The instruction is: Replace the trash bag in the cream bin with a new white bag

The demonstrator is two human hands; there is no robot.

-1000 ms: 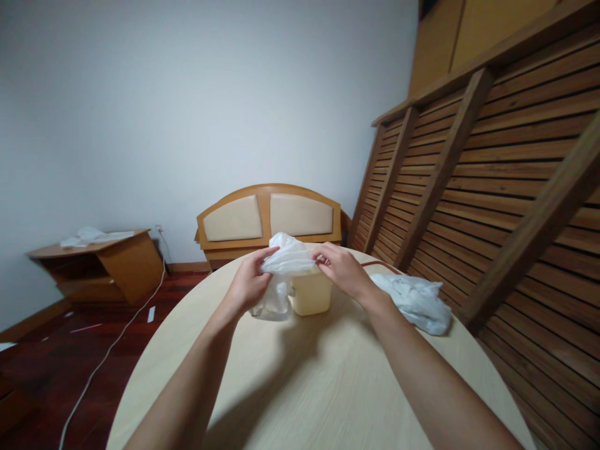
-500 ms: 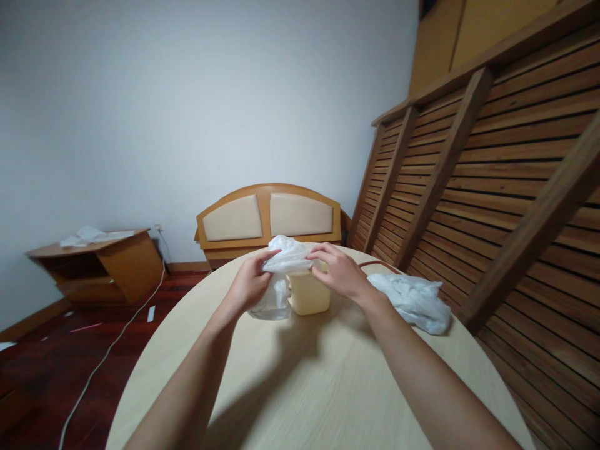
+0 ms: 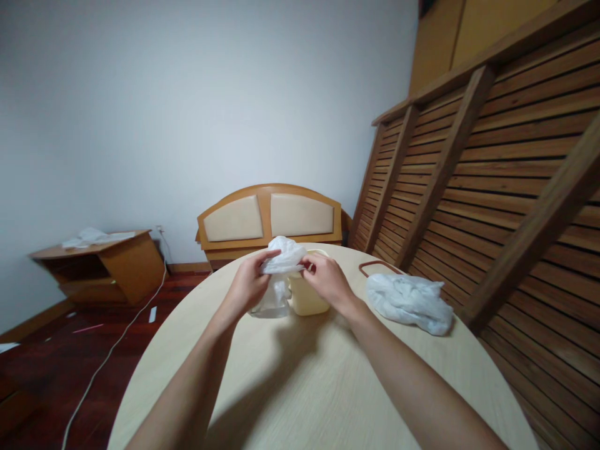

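Observation:
A crumpled white plastic bag is held up over the far part of the round table. My left hand grips its left side, thumb on top and fingers beneath. At its right edge my right hand pinches the thin plastic between thumb and fingers. Behind and below the right hand stands a pale yellow container, partly hidden by that hand and the bag. Just left of it, a clear container sits under the bag, its upper part covered.
To the right lies another crumpled white plastic bag, with a reddish-brown loop behind it. A headboard stands beyond the table. Slatted wooden panels lean along the right. At left are a low cabinet and a cable on the floor.
My right hand has moved left and inward, and its fingers have closed further on the bag's edge. The bag is bunched narrower. My left hand has stayed nearly still.

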